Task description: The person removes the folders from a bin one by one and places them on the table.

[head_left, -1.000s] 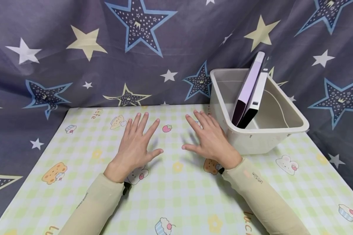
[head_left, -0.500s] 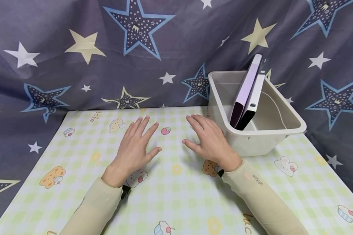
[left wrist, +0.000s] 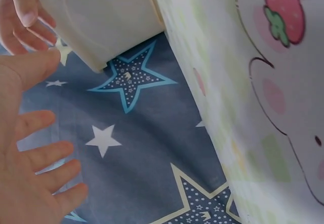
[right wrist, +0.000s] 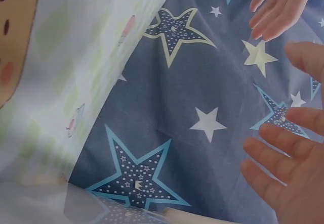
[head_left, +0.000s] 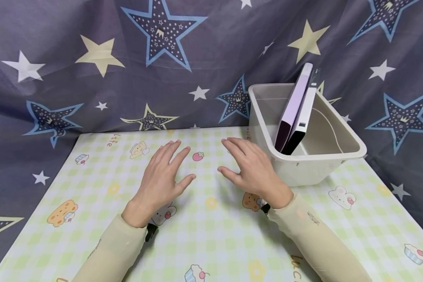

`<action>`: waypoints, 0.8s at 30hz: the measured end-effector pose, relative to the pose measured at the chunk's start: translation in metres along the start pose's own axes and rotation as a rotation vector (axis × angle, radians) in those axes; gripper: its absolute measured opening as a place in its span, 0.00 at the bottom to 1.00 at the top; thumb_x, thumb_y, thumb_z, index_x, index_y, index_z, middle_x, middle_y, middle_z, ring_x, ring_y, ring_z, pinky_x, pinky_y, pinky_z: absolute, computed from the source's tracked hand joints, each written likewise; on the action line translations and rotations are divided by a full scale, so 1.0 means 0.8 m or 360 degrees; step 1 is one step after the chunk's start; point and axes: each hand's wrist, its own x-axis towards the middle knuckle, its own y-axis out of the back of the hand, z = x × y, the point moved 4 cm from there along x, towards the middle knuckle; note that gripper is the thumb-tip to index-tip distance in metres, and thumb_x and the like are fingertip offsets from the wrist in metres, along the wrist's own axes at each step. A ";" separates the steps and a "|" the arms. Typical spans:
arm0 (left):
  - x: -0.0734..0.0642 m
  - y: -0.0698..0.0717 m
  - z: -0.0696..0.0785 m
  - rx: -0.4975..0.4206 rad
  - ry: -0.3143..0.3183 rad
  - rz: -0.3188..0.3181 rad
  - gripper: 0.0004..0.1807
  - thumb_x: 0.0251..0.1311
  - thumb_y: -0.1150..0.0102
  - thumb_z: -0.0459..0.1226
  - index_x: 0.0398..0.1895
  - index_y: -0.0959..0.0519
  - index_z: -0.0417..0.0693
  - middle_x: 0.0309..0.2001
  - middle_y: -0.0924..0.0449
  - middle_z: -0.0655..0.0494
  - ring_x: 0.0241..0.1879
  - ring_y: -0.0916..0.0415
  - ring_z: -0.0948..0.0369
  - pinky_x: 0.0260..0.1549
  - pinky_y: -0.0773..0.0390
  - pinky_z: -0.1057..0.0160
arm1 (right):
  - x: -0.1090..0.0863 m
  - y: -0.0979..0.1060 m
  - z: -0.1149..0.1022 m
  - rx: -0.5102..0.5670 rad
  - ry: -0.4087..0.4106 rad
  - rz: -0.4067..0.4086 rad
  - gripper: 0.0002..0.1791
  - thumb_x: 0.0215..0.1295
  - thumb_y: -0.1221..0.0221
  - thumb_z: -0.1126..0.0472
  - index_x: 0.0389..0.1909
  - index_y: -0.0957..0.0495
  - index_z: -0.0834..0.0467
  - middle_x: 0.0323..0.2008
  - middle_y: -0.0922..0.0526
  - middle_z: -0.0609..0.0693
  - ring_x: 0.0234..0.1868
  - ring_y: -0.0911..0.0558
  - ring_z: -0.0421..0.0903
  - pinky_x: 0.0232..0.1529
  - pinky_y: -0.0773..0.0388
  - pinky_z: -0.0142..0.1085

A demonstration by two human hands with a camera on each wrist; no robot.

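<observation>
My left hand (head_left: pixel 158 178) hovers over the left-middle of the table, palm down, fingers relaxed and thumb held out to the right. Opposite it, my right hand (head_left: pixel 252 168) is in a mirrored pose just left of the grey-white plastic bin (head_left: pixel 299 172). Neither hand holds anything. Two slim book-shaped things lean side by side in the bin, one with a lilac spine (head_left: pixel 297 102) and one with a white-and-black spine (head_left: pixel 307 105). Their upper ends stick out above the rim. In the left wrist view, the fingers (left wrist: pixel 55 171) are spread a little, with the bin (left wrist: pixel 101 21) beyond.
A tablecloth (head_left: pixel 211 243) with green checks and cartoon prints covers the table. Behind it hangs a dark star-patterned curtain (head_left: pixel 102 23), close to the bin's back. Both forearms wear pale sleeves (head_left: pixel 112 250), with dark straps (head_left: pixel 151 232) at the wrists.
The fingers of both hands have drawn closer together from a wider spread. The head view has shifted slightly. The bin and its contents stay in place.
</observation>
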 end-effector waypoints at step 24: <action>0.008 0.022 0.027 -0.0087 -0.0038 0.0108 0.38 0.48 0.30 0.48 0.62 0.29 0.43 0.63 0.33 0.41 0.64 0.38 0.45 0.66 0.44 0.50 | 0.010 0.040 -0.022 0.0094 0.0089 0.0156 0.33 0.59 0.39 0.46 0.60 0.28 0.62 0.54 0.23 0.56 0.54 0.24 0.53 0.56 0.28 0.46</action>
